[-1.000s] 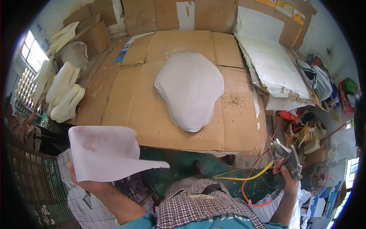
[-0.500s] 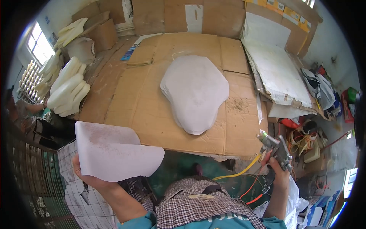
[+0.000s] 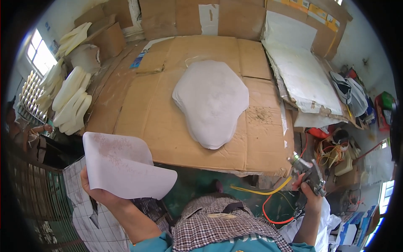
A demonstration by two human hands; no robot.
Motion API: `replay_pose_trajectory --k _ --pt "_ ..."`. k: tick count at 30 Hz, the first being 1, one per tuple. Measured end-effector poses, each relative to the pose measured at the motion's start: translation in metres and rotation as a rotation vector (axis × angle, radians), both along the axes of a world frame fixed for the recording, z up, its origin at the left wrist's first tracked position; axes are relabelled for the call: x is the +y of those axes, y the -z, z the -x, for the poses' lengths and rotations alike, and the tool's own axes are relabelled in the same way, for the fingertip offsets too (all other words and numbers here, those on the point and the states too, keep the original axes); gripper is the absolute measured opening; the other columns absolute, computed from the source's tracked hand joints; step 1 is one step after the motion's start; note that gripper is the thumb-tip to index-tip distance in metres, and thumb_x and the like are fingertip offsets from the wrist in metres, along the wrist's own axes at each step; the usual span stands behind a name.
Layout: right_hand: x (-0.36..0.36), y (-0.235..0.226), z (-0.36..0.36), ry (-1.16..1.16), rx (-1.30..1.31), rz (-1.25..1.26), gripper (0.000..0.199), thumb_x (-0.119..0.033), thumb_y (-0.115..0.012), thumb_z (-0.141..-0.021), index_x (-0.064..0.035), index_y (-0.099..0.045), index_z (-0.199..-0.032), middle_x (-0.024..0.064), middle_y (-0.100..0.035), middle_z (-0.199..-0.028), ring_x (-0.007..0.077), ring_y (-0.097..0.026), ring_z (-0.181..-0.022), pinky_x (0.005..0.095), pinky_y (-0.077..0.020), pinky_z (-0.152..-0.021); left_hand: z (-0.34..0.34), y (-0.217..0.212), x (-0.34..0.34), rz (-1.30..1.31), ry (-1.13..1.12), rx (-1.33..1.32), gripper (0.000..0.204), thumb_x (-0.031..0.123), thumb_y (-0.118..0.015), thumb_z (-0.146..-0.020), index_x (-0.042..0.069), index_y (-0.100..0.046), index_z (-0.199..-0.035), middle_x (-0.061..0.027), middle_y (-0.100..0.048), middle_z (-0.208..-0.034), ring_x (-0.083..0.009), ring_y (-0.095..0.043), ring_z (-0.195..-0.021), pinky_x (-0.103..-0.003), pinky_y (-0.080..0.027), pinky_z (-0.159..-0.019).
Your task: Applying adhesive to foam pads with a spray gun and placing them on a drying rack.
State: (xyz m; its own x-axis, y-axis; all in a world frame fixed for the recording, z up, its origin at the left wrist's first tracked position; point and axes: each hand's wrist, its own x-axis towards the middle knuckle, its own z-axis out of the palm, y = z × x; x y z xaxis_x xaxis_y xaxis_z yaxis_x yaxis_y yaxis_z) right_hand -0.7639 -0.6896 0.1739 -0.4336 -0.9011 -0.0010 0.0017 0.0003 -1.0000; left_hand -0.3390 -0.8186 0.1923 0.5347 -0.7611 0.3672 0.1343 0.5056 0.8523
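Note:
My left hand (image 3: 94,191) grips the lower left edge of a pale grey-lilac sheet (image 3: 126,166), which bends over on itself and carries brownish specks. It hangs just off the table's front left corner. In my right hand (image 3: 310,195) is a metal spray gun (image 3: 310,173), its nozzle tilted up and left, with hoses below it. On the cardboard-covered table lies a stack of pale grey pieces (image 3: 212,103), broad at the far end and narrow toward me. Neither hand touches the stack.
Cardboard (image 3: 138,126) covers the table, dark specks to the stack's right. Cream foam pieces (image 3: 73,98) are piled at the left, with a person beyond them. A white-topped board (image 3: 300,77) stands at right. Yellow (image 3: 268,191) and orange hoses hang near my right side.
My right hand and the spray gun have moved slightly right and down. The orange hose now loops lower. The sheet in my left hand has barely shifted.

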Motion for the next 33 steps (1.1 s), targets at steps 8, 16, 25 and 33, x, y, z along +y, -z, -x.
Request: replay_pose_trajectory --k 8,16,25,33 --pt "0.004 0.001 0.012 -0.024 0.065 0.002 0.035 -0.011 -0.063 -0.073 0.0025 -0.049 -0.102 0.0081 -0.057 -0.075 0.0149 -0.056 -0.065 0.0266 -0.0456 -0.060 0.000 0.004 -0.004 0.044 0.041 0.010 0.023 0.018 -0.040 -0.086 0.000 -0.055 -0.089 -0.0068 -0.058 -0.083 -0.0131 -0.058 -0.073 -0.025 -0.051 -0.063" --pt "0.023 -0.002 0.021 -0.098 0.065 -0.101 0.054 -0.013 -0.066 -0.066 0.0029 -0.045 -0.113 0.0087 -0.058 -0.072 0.0161 -0.057 -0.060 0.0270 -0.0467 -0.058 0.003 -0.002 -0.009 0.000 0.099 0.204 0.023 0.017 -0.040 -0.087 0.003 -0.058 -0.087 -0.0069 -0.060 -0.082 -0.0155 -0.060 -0.071 -0.027 -0.052 -0.062" --pt "-0.058 0.044 0.032 -0.082 0.046 -0.020 0.028 -0.012 -0.062 -0.072 0.0011 -0.053 -0.095 0.0071 -0.056 -0.072 0.0163 -0.056 -0.063 0.0288 -0.0465 -0.062 0.010 -0.007 -0.014 -0.015 0.016 0.283 0.031 0.022 -0.038 -0.085 -0.001 -0.059 -0.089 -0.0101 -0.060 -0.083 -0.0197 -0.060 -0.074 -0.031 -0.052 -0.068" --pt "-0.227 0.204 0.101 -0.117 0.438 -0.075 0.036 -0.007 -0.060 -0.077 -0.0031 -0.048 -0.111 0.0034 -0.055 -0.090 0.0148 -0.054 -0.077 0.0259 -0.0445 -0.071 0.027 -0.012 -0.036 0.018 0.288 0.855 0.031 0.006 -0.053 -0.069 0.002 -0.054 -0.100 -0.0100 -0.060 -0.087 -0.0232 -0.059 -0.078 -0.036 -0.048 -0.075"
